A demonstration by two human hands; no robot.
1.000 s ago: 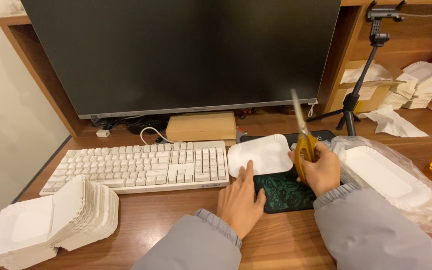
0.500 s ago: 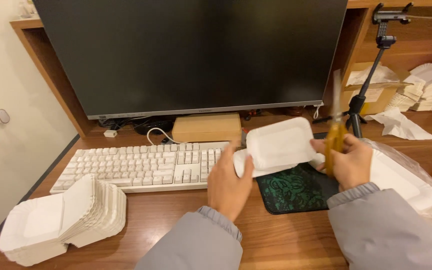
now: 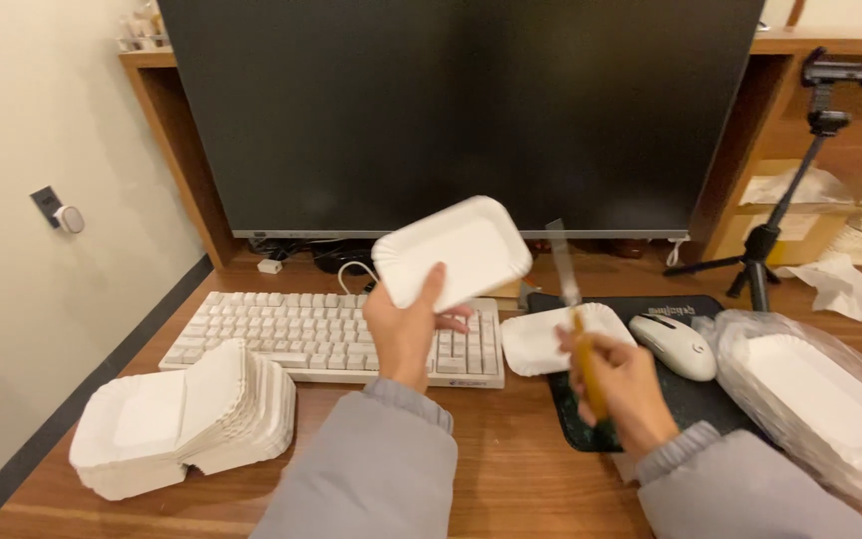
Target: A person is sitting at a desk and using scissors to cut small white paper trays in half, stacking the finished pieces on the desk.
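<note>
Two hands over a crowded desk, one lifting a paper tray, the other gripping scissors.

A dark monitor (image 3: pixel 471 110) walls the far edge; the keyboard (image 3: pixel 301 334) fills the left middle, a fanned tray stack (image 3: pixel 182 419) sits near left, and bagged trays (image 3: pixel 820 409) crowd the right edge. The left hand (image 3: pixel 406 334) pinches a white paper tray (image 3: pixel 451 252) aloft, tilted, above the keyboard. The right hand (image 3: pixel 621 384) is closed around yellow-handled scissors (image 3: pixel 576 319), blades up, beside the mouse (image 3: pixel 672 344) and another tray (image 3: pixel 551 339); bare wood lies only between the forearms.

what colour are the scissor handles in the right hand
Yellow. The scissors sit in the right hand, seen in the head view.
</note>
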